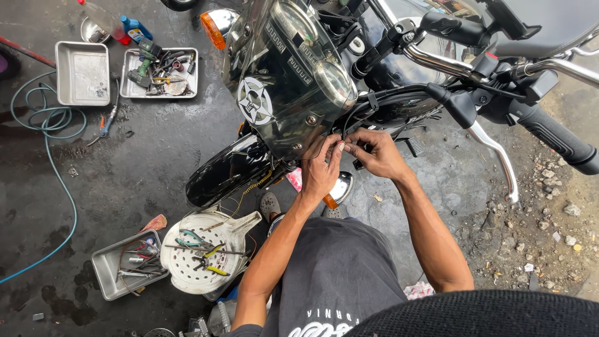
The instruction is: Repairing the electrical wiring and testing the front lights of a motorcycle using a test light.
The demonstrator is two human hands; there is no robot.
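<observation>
I pinch a thin wire end (341, 145) between both hands, left hand (321, 170) and right hand (377, 153) fingers closed on it, close under the motorcycle's headlight cowl (287, 81) where the wiring emerges.

Even, soft daylight, sharp focus, glare on the windshield (287, 81), slight wide-angle bending at edges

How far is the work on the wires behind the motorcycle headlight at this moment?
Done: pliers lie ready on the white cover, and the orange turn signal hangs loose below the headlight. In hand: the left hand and right hand pinch thin wires together behind the headlight. Left: the wires are not yet tucked away, and the signal is not yet mounted.
</observation>
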